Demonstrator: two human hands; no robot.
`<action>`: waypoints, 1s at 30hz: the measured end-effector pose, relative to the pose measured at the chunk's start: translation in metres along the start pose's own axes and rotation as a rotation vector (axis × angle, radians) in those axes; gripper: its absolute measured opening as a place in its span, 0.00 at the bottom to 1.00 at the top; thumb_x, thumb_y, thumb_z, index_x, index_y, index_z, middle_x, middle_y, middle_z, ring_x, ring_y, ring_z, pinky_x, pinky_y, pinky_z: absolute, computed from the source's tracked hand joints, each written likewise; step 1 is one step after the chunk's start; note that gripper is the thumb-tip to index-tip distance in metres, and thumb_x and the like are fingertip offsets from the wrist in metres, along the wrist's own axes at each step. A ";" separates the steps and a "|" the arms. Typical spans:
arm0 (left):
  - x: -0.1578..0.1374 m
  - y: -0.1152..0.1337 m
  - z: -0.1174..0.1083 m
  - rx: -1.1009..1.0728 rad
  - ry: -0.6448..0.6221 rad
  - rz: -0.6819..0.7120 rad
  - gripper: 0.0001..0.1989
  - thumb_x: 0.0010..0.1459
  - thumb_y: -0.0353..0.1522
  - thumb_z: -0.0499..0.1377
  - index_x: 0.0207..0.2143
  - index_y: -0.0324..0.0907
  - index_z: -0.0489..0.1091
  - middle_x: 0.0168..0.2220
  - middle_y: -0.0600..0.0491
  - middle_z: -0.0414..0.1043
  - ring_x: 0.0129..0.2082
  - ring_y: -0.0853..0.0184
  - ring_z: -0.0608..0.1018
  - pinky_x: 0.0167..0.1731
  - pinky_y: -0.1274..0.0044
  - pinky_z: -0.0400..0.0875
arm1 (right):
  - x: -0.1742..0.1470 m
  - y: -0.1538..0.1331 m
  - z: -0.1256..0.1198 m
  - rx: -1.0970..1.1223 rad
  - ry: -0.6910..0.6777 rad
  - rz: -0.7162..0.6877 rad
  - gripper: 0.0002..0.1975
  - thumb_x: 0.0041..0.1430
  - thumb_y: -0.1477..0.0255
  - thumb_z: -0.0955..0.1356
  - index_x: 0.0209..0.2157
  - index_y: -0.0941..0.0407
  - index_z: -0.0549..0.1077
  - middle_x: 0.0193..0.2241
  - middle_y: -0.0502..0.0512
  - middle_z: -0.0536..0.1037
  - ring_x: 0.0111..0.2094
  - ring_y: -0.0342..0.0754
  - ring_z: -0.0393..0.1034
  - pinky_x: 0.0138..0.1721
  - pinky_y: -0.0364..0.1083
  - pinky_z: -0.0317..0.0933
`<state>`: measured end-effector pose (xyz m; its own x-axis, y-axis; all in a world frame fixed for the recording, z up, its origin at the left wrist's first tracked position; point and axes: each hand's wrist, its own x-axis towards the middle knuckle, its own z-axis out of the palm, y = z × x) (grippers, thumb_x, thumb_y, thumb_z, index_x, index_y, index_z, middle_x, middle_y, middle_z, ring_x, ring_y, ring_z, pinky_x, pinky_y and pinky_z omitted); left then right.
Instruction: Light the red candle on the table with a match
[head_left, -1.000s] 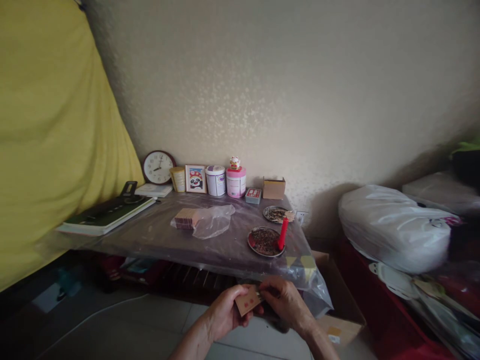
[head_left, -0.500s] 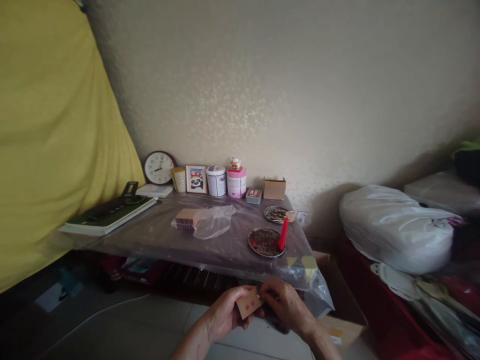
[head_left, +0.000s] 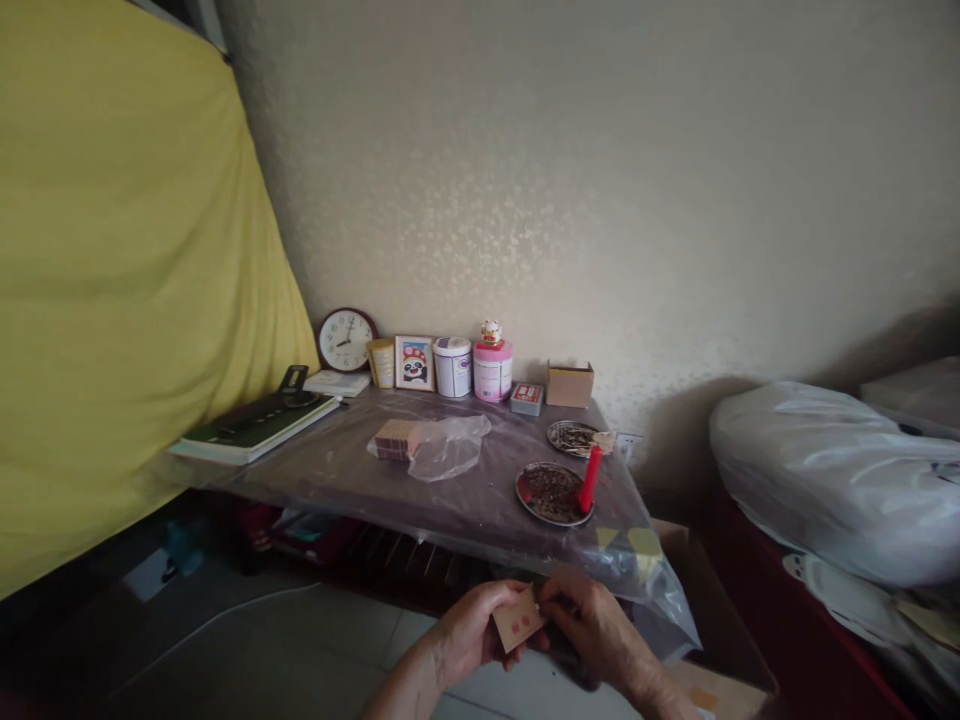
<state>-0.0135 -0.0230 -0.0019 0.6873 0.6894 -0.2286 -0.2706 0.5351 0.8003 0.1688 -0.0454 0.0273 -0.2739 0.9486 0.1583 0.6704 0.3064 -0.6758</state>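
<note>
My left hand (head_left: 480, 630) is closed around a small tan matchbox (head_left: 517, 622) with red print on its face, held in front of the table's near edge. At the box's right end, my right hand (head_left: 589, 615) is closed in a pinch; whatever lies between its fingertips is too small and hidden to name. Beyond the hands, a red candle (head_left: 590, 480) stands slightly tilted on a dark metal plate (head_left: 555, 522) covered in residue. Behind it, a second plate (head_left: 559, 446) carries several thin sticks like used matches. A wrapped stack of small boxes (head_left: 396, 440) lies partly in clear plastic.
Plastic sheeting covers the table (head_left: 330, 490). Along the wall stand a clock (head_left: 347, 340), a framed panda picture (head_left: 415, 363), tins (head_left: 493, 375) and a small carton (head_left: 570, 385). A yellow curtain (head_left: 135, 250) hangs left; a white bag (head_left: 825, 470) bulges at right.
The view has turned slightly left, so everything sits further right and a little lower in the picture. Both hands stay together at the matchbox, with little visible change in grip.
</note>
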 end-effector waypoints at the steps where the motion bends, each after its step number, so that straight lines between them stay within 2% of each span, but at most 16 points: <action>1: 0.000 0.000 0.000 0.005 -0.002 0.002 0.17 0.51 0.36 0.51 0.39 0.35 0.69 0.26 0.45 0.76 0.17 0.70 0.70 0.17 0.79 0.53 | 0.000 -0.001 0.000 -0.002 0.001 0.002 0.07 0.53 0.76 0.63 0.27 0.55 0.73 0.28 0.49 0.75 0.30 0.45 0.69 0.32 0.41 0.58; 11: 0.002 0.001 0.001 0.067 -0.023 0.007 0.17 0.51 0.36 0.51 0.39 0.36 0.70 0.27 0.46 0.76 0.17 0.71 0.70 0.16 0.79 0.55 | 0.000 0.001 0.000 0.012 0.002 -0.008 0.08 0.54 0.76 0.62 0.26 0.56 0.71 0.27 0.50 0.74 0.29 0.44 0.67 0.32 0.40 0.58; 14: 0.003 -0.001 -0.003 0.106 -0.052 0.022 0.18 0.52 0.36 0.51 0.44 0.37 0.69 0.30 0.46 0.75 0.21 0.68 0.73 0.18 0.79 0.59 | 0.000 0.004 0.001 0.036 -0.011 0.002 0.08 0.54 0.76 0.62 0.25 0.56 0.70 0.26 0.49 0.74 0.28 0.44 0.67 0.31 0.40 0.57; 17: 0.002 -0.001 -0.009 0.143 -0.015 0.049 0.22 0.51 0.34 0.55 0.49 0.41 0.65 0.35 0.46 0.74 0.27 0.64 0.75 0.23 0.76 0.64 | -0.001 0.006 0.000 0.048 -0.020 0.001 0.08 0.54 0.76 0.62 0.25 0.56 0.70 0.25 0.49 0.74 0.27 0.43 0.66 0.30 0.39 0.57; 20: -0.004 0.004 -0.012 0.212 0.005 0.088 0.23 0.47 0.30 0.59 0.49 0.43 0.67 0.42 0.47 0.72 0.36 0.62 0.74 0.29 0.74 0.66 | -0.001 0.006 0.000 0.053 -0.018 0.002 0.08 0.54 0.77 0.63 0.24 0.56 0.70 0.25 0.49 0.74 0.28 0.43 0.66 0.30 0.39 0.57; 22: -0.010 0.009 -0.012 0.263 -0.023 0.089 0.25 0.46 0.29 0.59 0.50 0.44 0.67 0.45 0.47 0.70 0.38 0.62 0.73 0.30 0.75 0.65 | -0.001 0.006 0.000 0.058 -0.019 0.011 0.08 0.54 0.76 0.63 0.24 0.56 0.71 0.25 0.49 0.75 0.28 0.43 0.66 0.30 0.40 0.57; 26: -0.018 0.017 -0.008 0.298 -0.091 0.053 0.30 0.43 0.26 0.61 0.52 0.44 0.65 0.39 0.48 0.73 0.31 0.65 0.74 0.30 0.73 0.65 | -0.001 0.005 -0.002 0.078 -0.019 0.018 0.07 0.54 0.75 0.63 0.25 0.55 0.71 0.26 0.49 0.75 0.29 0.44 0.67 0.31 0.40 0.58; 30: -0.022 0.018 -0.007 0.297 -0.137 0.036 0.33 0.40 0.22 0.60 0.52 0.44 0.65 0.35 0.49 0.74 0.32 0.64 0.74 0.34 0.72 0.64 | -0.001 0.002 -0.003 0.088 -0.030 0.021 0.07 0.55 0.75 0.63 0.26 0.55 0.72 0.27 0.49 0.76 0.30 0.45 0.69 0.32 0.40 0.59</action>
<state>-0.0382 -0.0248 0.0134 0.7704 0.6228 -0.1365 -0.1021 0.3319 0.9378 0.1726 -0.0459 0.0275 -0.2821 0.9515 0.1228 0.6136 0.2773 -0.7394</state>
